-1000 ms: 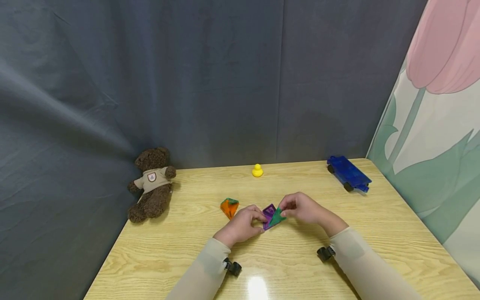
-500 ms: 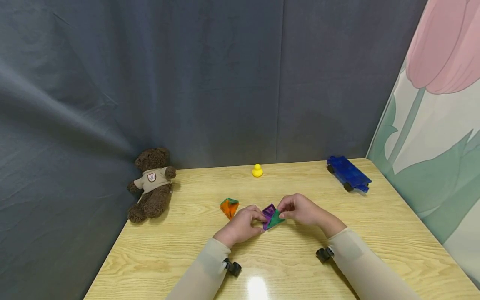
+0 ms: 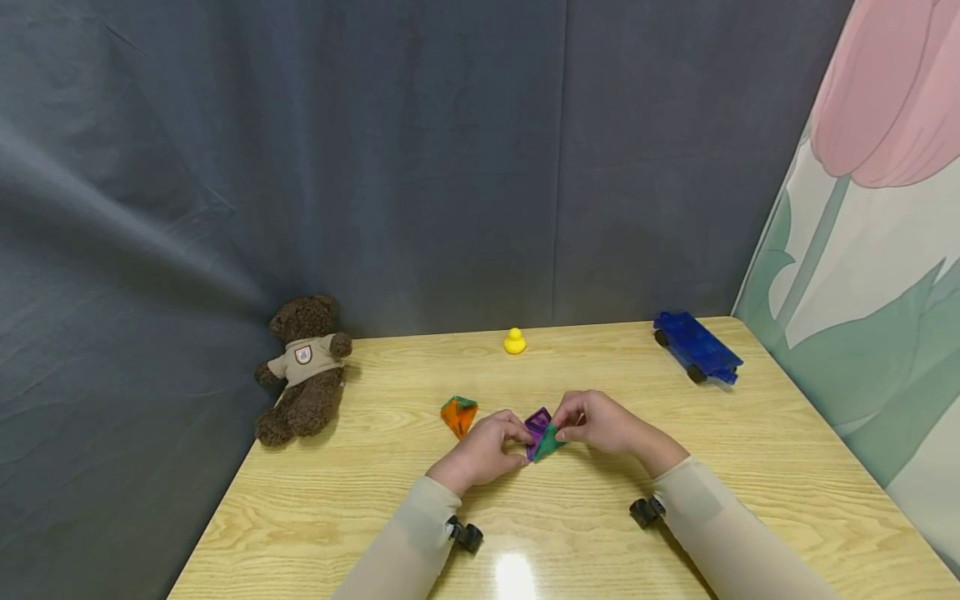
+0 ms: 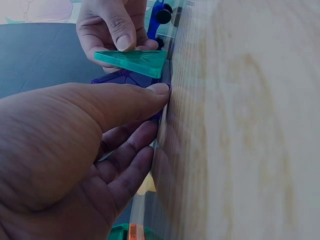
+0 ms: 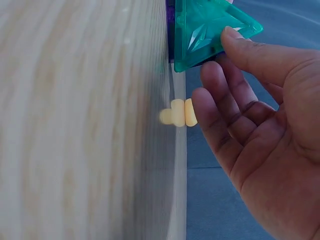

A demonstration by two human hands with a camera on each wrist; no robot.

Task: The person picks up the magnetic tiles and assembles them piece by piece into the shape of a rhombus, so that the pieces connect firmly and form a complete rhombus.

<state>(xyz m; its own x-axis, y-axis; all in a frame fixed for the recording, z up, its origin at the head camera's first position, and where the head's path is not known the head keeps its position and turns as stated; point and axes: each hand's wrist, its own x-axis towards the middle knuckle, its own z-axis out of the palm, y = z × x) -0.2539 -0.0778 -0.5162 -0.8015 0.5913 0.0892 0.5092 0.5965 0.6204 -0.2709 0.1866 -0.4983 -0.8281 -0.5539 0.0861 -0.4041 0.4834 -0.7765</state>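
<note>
Low over the middle of the table, my right hand [image 3: 600,423] pinches a translucent green triangular magnetic tile [image 5: 210,30] between thumb and fingers. The green tile leans over purple magnetic tiles [image 3: 537,420] lying at the tabletop. My left hand [image 3: 483,450] holds the purple tiles from the left, its thumb along the near side and its fingertips on top; part of the purple is hidden by this hand. In the left wrist view the green tile [image 4: 131,62] stands with its lower edge close over the purple ones.
An orange and green magnetic-tile shape [image 3: 459,415] stands just beyond my left hand. A yellow rubber duck [image 3: 514,342] sits near the table's back edge. At the back right is a blue wheeled toy base [image 3: 696,346]; at the left, a brown teddy bear [image 3: 303,375].
My right hand has shifted slightly left and toward me, and the green tile has moved with it and tilted up more over the purple tiles. My left hand has stayed in place.
</note>
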